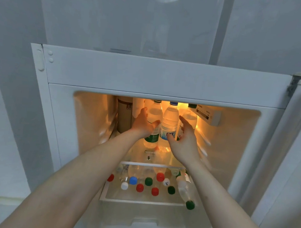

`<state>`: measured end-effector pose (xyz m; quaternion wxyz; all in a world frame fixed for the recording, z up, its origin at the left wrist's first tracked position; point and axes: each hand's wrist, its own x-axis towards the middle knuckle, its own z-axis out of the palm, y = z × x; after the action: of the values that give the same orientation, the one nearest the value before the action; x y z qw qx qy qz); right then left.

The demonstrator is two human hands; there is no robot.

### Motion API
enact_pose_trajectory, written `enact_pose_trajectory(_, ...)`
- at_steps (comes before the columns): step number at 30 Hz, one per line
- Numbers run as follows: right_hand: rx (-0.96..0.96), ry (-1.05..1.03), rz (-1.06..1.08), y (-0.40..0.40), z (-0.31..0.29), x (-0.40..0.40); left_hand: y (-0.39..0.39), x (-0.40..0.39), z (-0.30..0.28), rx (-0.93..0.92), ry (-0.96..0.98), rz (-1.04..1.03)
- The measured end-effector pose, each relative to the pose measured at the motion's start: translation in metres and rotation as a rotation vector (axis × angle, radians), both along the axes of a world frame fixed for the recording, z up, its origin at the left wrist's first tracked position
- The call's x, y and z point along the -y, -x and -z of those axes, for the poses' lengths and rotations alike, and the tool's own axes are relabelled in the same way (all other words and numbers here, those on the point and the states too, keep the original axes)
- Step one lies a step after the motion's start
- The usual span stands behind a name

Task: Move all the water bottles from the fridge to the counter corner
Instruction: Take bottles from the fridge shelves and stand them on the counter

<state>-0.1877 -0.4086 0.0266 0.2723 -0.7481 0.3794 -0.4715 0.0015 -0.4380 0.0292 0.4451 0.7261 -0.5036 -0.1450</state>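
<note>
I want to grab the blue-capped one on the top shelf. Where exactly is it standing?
The blue-capped bottle stands upright mid-shelf in the head view, between two green-capped bottles, with the left hand and right hand either side.

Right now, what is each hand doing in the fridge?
Left hand: gripping the clear green-labelled plastic water bottle.
Right hand: open, holding nothing.
</note>
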Motion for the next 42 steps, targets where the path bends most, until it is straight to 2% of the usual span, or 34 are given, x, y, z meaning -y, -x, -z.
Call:
enact_pose_trajectory(4,-0.076,0.082,0.106,-0.016,-0.012,0.023,-0.006,0.001,0.005,0.044,0.047,-0.049)
enact_pose_trajectory(9,-0.137,0.040,0.133,-0.040,-0.018,0.048,-0.012,-0.011,0.006,0.043,0.048,-0.053)
enact_pose_trajectory(14,-0.190,-0.040,0.147,-0.052,-0.018,0.059,-0.020,-0.024,0.013,0.181,0.064,-0.035)
enact_pose_trajectory(19,-0.238,-0.004,0.196,-0.051,-0.016,0.061,-0.021,-0.042,0.012,0.238,0.102,-0.045)
enact_pose_trajectory(26,-0.170,0.071,0.060,-0.041,-0.003,0.044,-0.020,-0.072,0.011,0.266,0.215,-0.054)
enact_pose_trajectory(33,-0.143,0.139,0.048,-0.033,0.009,0.025,-0.016,-0.095,0.017,0.299,0.240,-0.052)
enact_pose_trajectory(37,-0.170,0.181,0.025,-0.028,0.014,0.019,-0.006,-0.108,0.019,0.233,0.237,-0.093)
enact_pose_trajectory(42,-0.110,0.172,-0.016,-0.019,0.023,0.003,0.012,-0.140,0.021,0.172,0.284,-0.146)
